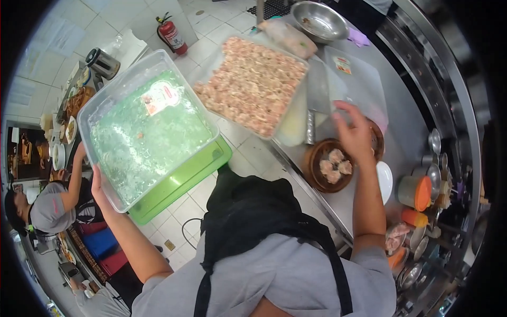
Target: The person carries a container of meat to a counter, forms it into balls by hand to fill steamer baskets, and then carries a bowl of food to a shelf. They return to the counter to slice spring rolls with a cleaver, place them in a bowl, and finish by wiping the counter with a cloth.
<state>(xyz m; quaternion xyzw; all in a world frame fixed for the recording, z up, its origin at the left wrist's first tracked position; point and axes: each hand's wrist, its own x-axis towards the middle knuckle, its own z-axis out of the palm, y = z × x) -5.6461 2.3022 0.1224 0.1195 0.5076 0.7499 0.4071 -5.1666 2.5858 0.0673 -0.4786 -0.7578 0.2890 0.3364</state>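
My left hand grips the near left edge of a clear plastic container that carries a label and looks green through its base. A green plastic piece shows beneath it. My right hand has its fingers apart, over or beside a second bamboo steamer that it partly hides. Nothing shows in that hand. Close by it stands a bamboo steamer holding several dumplings. A shallow container of minced meat filling sits near the table edge, with a cleaver to its right.
On the steel table are a clear plastic lid, a white plate, a steel bowl and a pinkish bag. Tubs and ladles crowd the right side. A fire extinguisher stands ahead. Co-workers are at the left.
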